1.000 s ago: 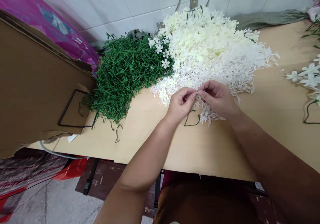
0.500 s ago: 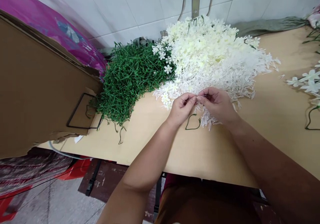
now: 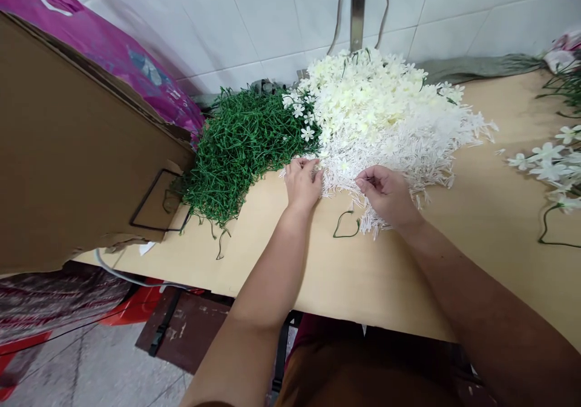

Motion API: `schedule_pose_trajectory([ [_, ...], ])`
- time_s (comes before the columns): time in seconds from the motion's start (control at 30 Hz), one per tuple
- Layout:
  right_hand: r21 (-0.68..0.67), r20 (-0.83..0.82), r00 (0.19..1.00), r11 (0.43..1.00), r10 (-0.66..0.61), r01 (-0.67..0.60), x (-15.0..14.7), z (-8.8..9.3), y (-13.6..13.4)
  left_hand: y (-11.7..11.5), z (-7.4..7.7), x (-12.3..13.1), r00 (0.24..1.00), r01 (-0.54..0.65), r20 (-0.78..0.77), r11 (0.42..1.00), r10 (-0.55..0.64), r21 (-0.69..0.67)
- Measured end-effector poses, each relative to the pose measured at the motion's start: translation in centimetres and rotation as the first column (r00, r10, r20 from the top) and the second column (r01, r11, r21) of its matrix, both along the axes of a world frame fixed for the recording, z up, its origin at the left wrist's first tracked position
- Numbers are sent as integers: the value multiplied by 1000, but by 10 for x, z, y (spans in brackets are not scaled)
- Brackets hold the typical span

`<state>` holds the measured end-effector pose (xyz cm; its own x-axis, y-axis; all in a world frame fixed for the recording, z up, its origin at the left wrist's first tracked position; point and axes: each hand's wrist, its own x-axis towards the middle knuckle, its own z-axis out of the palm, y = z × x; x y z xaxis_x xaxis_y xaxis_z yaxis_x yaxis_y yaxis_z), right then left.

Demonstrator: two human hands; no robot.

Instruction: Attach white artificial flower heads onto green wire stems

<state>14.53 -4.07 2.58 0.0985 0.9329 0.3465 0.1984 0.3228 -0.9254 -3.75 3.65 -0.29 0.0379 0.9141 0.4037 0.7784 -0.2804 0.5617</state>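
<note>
My left hand (image 3: 302, 183) rests on the near left edge of a heap of small cream flower heads (image 3: 363, 95), fingers curled down among them. My right hand (image 3: 387, 192) is pinched at the fingertips on a thin white stamen piece, over a spread of white stamen pieces (image 3: 408, 147). Between the two hands a single green stem (image 3: 345, 225) lies curled on the wooden table (image 3: 318, 274). Left of the flowers sits a mound of green plastic stems (image 3: 236, 147).
A large cardboard box (image 3: 68, 153) with a black wire loop stands at the left, a magenta bag (image 3: 104, 44) behind it. Assembled white flowers on green stems (image 3: 554, 165) lie at the right edge. A tiled wall (image 3: 272, 20) backs the table.
My hands were pinched together on one piece; now the left hand has moved left to the flower heap while the right hand stays pinched. The view has tilted slightly.
</note>
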Motion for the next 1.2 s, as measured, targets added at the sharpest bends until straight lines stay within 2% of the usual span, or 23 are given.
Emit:
schedule_pose_trajectory([
  [0.27, -37, -32, 999, 999, -2, 1, -1, 0, -1, -5, 9, -1, 991, 4, 133, 991, -21, 131],
  [0.37, -51, -66, 998, 999, -20, 17, -2, 0, 0, -3, 11, -1, 949, 44, 306, 994, -72, 98],
  [0.43, -69, -106, 994, 997, -34, 27, -2, 0, 0, -1, 13, 0, 834, 79, 548, 997, -70, 7],
  [0.53, -122, -185, 982, 992, -36, 13, -4, 0, 1, -6, 20, 4, 538, 209, 843, 969, 0, -134],
  [0.6, -162, -254, 967, 987, -37, -5, -5, 1, 2, -16, 26, 9, 369, 344, 929, 922, 41, -178],
  [0.67, -194, -338, 940, 981, -42, -26, -7, 2, 3, -28, 31, 17, 272, 485, 959, 850, 75, -204],
  [0.77, -228, -444, 896, 970, -26, -84, -11, 3, 2, -42, 35, 28, 244, 621, 964, 747, 105, -239],
  [0.83, -241, -481, 877, 962, -3, -129, -13, 4, 1, -45, 33, 33, 245, 645, 962, 721, 117, -252],
  [1.03, -246, -498, 867, 955, 22, -165, -17, 6, -2, -45, 24, 36, 237, 638, 963, 728, 125, -251],
  [1.2, -214, -520, 854, 963, 27, -161, -19, 5, -1, -48, 27, 38, 226, 638, 965, 728, 137, -252],
])
